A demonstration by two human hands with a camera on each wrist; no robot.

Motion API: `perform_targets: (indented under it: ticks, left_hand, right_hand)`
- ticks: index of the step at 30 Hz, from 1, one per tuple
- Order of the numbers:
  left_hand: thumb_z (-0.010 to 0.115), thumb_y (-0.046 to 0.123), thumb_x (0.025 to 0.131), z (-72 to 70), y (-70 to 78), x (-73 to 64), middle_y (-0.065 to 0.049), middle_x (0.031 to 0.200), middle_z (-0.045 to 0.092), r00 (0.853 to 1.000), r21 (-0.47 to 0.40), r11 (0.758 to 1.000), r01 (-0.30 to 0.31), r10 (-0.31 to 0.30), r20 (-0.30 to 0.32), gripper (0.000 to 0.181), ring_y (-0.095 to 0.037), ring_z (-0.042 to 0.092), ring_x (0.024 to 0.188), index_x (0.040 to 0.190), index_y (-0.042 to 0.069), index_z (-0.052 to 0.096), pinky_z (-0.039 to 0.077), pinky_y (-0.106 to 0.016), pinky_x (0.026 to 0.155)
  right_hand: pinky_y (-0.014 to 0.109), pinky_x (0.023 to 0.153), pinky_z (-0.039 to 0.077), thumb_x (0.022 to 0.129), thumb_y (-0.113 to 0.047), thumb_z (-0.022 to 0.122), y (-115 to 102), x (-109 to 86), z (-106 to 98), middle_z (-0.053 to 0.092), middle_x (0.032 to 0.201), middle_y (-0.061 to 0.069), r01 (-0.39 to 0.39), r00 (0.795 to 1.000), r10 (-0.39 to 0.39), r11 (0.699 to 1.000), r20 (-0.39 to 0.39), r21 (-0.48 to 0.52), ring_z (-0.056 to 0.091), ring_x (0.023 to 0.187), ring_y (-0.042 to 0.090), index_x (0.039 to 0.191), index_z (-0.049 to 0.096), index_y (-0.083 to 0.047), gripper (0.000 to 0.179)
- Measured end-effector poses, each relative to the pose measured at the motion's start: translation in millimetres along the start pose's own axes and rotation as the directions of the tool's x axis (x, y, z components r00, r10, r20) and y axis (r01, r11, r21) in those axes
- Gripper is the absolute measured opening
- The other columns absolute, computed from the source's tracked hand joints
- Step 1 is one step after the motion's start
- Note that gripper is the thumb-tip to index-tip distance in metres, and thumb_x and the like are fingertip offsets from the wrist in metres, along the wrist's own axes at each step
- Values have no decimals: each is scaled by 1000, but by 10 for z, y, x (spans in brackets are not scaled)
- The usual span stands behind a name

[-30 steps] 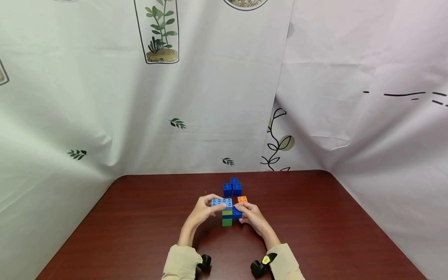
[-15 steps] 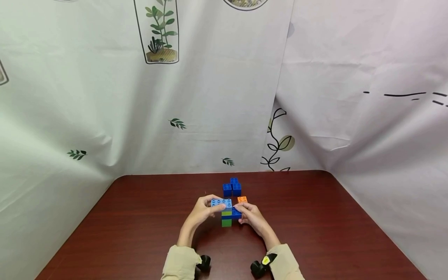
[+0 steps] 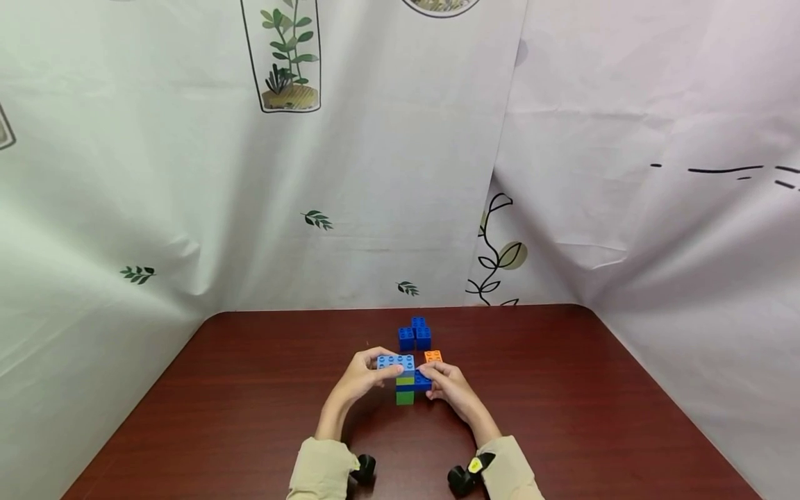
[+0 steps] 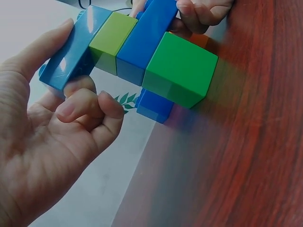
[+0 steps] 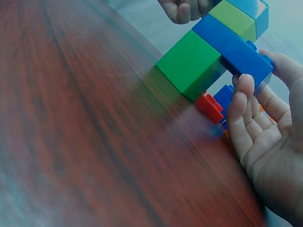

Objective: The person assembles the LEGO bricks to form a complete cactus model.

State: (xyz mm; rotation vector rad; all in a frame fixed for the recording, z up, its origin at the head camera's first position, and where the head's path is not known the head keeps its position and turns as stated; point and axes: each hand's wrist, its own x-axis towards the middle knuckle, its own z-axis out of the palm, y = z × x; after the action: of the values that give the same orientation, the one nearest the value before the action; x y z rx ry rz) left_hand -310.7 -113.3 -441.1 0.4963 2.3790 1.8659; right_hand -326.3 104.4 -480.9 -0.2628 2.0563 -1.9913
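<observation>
A small stack of toy building bricks stands upright between the two hands. At its base is a green brick, with a long dark blue brick jutting right above it. Over that come a lime brick and, on top, a long light blue brick that sticks out to the left. My left hand pinches the light blue brick's left part, thumb on the near side. With thumb and fingers, my right hand grips the right end of the dark blue brick.
Behind the stack, several blue bricks sit grouped on the dark red table. An orange brick lies just beyond my right hand. The right wrist view also shows a red brick behind the green one. A white printed curtain hangs past the table's far edge.
</observation>
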Motion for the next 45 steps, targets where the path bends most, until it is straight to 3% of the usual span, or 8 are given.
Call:
perform_targets:
  ticks: [12,15,20,23,30,36,41,45]
  left_hand:
    - [64,23,94,3,-72,-6,-16,108,64,999,-20,1000,-16,15,-30,32,-16,57,86,116,-1,63,54,-35,80]
    - [55,27,99,-29,-92,12,-18,116,61,997,-123,992,-15,6,-71,38,-13,56,90,121,-4,59,51,-30,80]
    - [46,34,103,-154,-121,97,-20,111,61,979,-297,955,29,-87,-186,48,-15,63,85,125,-7,53,55,-25,78]
    - [54,35,100,-224,-142,190,-23,113,62,966,-227,970,89,-140,-220,44,-22,64,90,123,-2,58,56,-31,81]
    - [66,28,93,-194,-172,519,-23,126,60,977,-8,990,138,-138,-163,47,-36,60,111,128,0,55,52,-50,94]
    - [71,22,88,-68,-206,702,-22,132,57,949,-34,985,170,-172,-263,52,-35,57,118,131,-1,54,49,-50,98]
    - [74,19,85,50,-237,841,-24,140,51,959,32,984,177,-165,-230,60,-41,48,129,137,-2,50,42,-55,107]
    - [75,18,84,87,-327,867,-25,144,46,953,3,982,189,-183,-240,66,-44,44,133,141,2,46,42,-52,108]
  right_hand:
    - [19,63,51,96,-28,60,7,-3,7,57,92,-4,8,1000,-8,1000,5,19,54,62,7,114,63,1,35]
    - [19,62,51,96,-28,60,9,23,24,55,93,-3,21,1000,-21,999,-12,25,54,61,7,113,63,2,36]
    - [18,63,51,94,-31,63,10,65,65,55,100,0,33,999,-32,999,-6,38,53,62,7,114,63,2,39]
    - [18,63,51,95,-30,62,32,44,77,55,101,0,22,1000,-22,999,5,37,53,61,7,114,63,3,38]
    - [18,62,50,94,-28,62,35,-12,27,56,93,-3,16,1000,-15,999,-24,37,52,61,6,113,63,4,37]
    - [18,62,50,95,-26,62,33,-24,14,56,90,-4,10,1000,-9,999,-18,52,52,61,6,109,64,2,31]
    - [18,62,50,94,-26,62,26,-2,-11,56,96,-3,24,999,-22,997,-41,68,51,62,7,107,65,0,30]
    - [18,62,50,94,-25,62,44,10,13,57,97,-3,18,999,-15,997,-37,78,51,62,7,106,66,-1,27]
